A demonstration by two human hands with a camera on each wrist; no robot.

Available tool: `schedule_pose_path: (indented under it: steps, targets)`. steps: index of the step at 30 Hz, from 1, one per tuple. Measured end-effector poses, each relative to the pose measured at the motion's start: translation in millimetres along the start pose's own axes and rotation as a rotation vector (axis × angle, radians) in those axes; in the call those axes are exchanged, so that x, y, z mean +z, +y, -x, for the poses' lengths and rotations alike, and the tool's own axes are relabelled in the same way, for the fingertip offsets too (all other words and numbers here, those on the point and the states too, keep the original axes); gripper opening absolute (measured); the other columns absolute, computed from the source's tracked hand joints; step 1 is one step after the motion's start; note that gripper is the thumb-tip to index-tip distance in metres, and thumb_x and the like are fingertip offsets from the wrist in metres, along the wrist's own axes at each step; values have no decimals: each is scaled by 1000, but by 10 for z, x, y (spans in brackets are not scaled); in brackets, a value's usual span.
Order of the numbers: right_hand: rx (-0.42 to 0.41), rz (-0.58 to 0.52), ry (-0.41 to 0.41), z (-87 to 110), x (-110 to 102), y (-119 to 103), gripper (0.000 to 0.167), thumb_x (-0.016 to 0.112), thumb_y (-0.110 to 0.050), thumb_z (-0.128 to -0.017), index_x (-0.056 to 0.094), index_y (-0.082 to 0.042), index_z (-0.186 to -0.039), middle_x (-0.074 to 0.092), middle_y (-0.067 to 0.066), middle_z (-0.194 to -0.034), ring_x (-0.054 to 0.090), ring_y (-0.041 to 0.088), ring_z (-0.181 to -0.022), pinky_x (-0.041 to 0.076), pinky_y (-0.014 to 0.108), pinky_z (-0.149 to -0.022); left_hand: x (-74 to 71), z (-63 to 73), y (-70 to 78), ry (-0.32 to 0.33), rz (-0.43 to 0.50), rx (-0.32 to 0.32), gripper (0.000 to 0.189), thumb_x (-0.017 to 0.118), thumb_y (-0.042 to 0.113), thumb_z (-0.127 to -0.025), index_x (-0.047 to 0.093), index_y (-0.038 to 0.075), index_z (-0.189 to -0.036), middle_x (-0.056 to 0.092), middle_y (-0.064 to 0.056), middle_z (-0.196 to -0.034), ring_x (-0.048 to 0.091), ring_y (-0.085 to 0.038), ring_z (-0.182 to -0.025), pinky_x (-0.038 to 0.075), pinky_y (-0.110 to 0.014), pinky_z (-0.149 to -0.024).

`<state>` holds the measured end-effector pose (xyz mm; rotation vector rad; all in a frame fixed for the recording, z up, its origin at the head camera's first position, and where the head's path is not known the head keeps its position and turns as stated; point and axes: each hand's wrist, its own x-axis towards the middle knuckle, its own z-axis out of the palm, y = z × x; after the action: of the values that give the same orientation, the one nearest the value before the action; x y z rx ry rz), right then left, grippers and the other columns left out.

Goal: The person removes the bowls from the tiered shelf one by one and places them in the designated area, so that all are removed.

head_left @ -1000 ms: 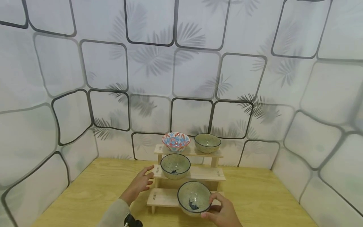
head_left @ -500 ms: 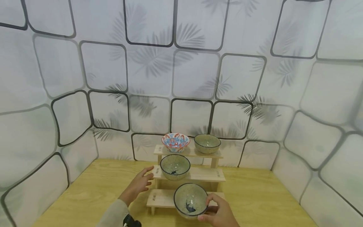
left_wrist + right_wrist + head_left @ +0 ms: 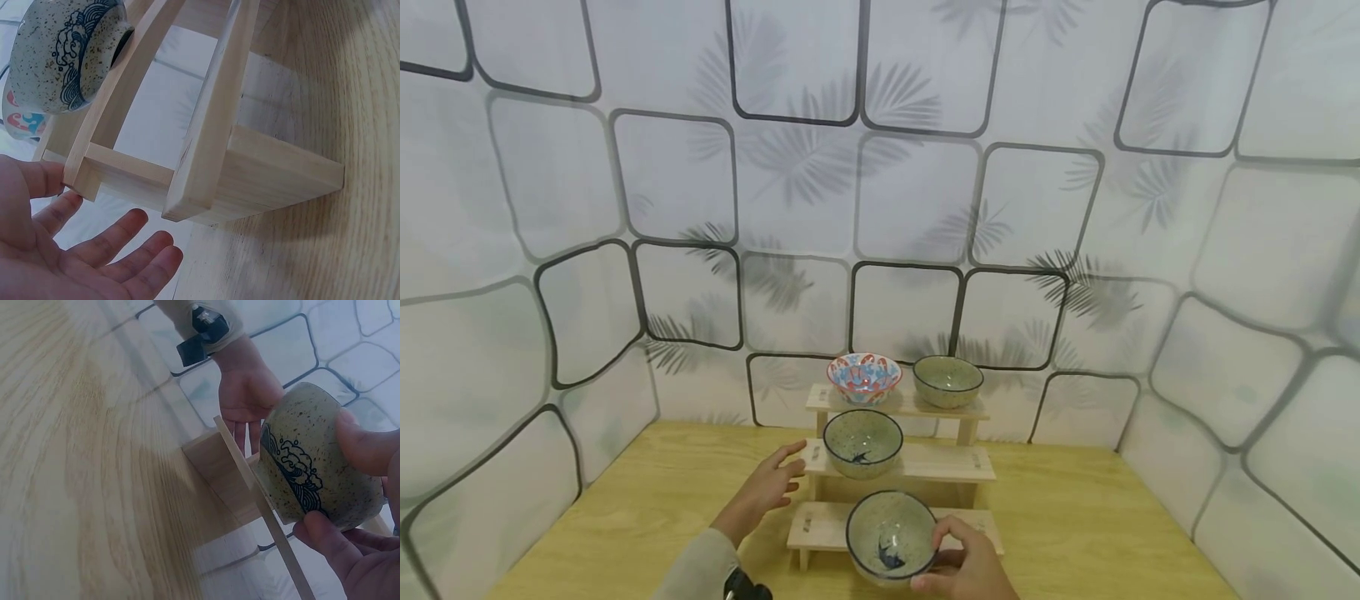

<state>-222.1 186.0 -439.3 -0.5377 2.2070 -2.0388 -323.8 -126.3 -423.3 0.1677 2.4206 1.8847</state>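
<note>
My right hand [image 3: 966, 562] holds a speckled greenish bowl [image 3: 889, 533] with a dark rim and a dark blue figure inside. Its fingers and thumb grip the right side, at rim and lower wall. In the right wrist view a blue wave pattern shows on the bowl's outside [image 3: 300, 456], its foot close over the lowest board. My left hand [image 3: 767, 492] is at the left end of the wooden three-step stand [image 3: 932, 460]. Its fingers are spread and relaxed, with fingertips at the corner of the middle board [image 3: 81, 175]. A matching bowl [image 3: 862, 446] rests on that board.
On the top board stand a red-and-blue patterned bowl [image 3: 864, 379] at left and another speckled bowl [image 3: 948, 383] at right. The stand sits on a wood-grain tabletop [image 3: 1075, 517]. Behind and on both sides hangs pale patterned cloth [image 3: 797, 192].
My right hand has carried the bowl leftward and slightly toward me, over the lowest board, uncovering more of that board's right end. The left hand stays in place.
</note>
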Motion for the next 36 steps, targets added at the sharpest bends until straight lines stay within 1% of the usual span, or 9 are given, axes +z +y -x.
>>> schedule_pose_path:
  steps: [5,10,12,19,25,30,33,36]
  targets:
    - [-8,-76,-57,19,49,-15,54,87,-7,-71,41,12,-94,64,23,-99,69,28,-84,55,32,-66,1,8,12,6,-1,-3,49,46,27,-103,40,10,-149,51,-30,-132,49,-51,-119,45,-58,-89]
    - [18,-130,-68,14,86,-8,56,86,-4,-71,39,13,-96,65,26,-95,69,28,-84,55,34,-66,4,28,44,4,-6,1,49,46,26,-103,39,9,-148,51,-31,-132,48,-52,-119,44,-59,-90]
    - [14,-135,-71,12,103,-15,55,86,-2,-71,39,14,-96,66,27,-93,69,26,-83,55,33,-66,5,29,45,1,-7,4,49,45,26,-103,39,9,-149,51,-31,-132,48,-52,-119,44,-59,-90]
    - [2,-138,-100,20,154,-61,58,85,-5,-73,38,17,-98,65,30,-91,69,22,-79,55,30,-65,-12,5,4,-14,3,12,50,46,27,-103,39,8,-149,50,-31,-133,47,-53,-120,43,-60,-91]
    - [-16,-125,-109,-19,191,21,58,86,-8,-74,38,16,-97,65,29,-90,69,23,-79,55,32,-66,-25,-22,-34,-20,9,13,50,46,29,-103,38,10,-149,50,-30,-133,47,-53,-120,43,-60,-90]
    - [-16,-161,-140,-42,219,90,56,86,-6,-73,38,13,-96,67,26,-89,69,23,-79,55,32,-67,-27,-10,-23,-27,7,12,50,45,28,-104,37,9,-150,50,-31,-133,46,-54,-120,42,-61,-91]
    - [-9,-189,-161,-55,230,110,56,85,-5,-73,37,14,-95,66,28,-89,69,21,-78,55,31,-67,-33,0,-7,-31,-16,23,50,44,28,-104,37,9,-149,48,-32,-134,45,-55,-120,42,-62,-90]
    - [10,-175,-145,-69,253,134,52,84,-4,-71,40,13,-94,66,25,-86,67,19,-75,54,29,-65,-44,-1,-3,-28,-62,35,49,45,28,-104,39,9,-149,48,-31,-135,46,-55,-120,41,-64,-90]
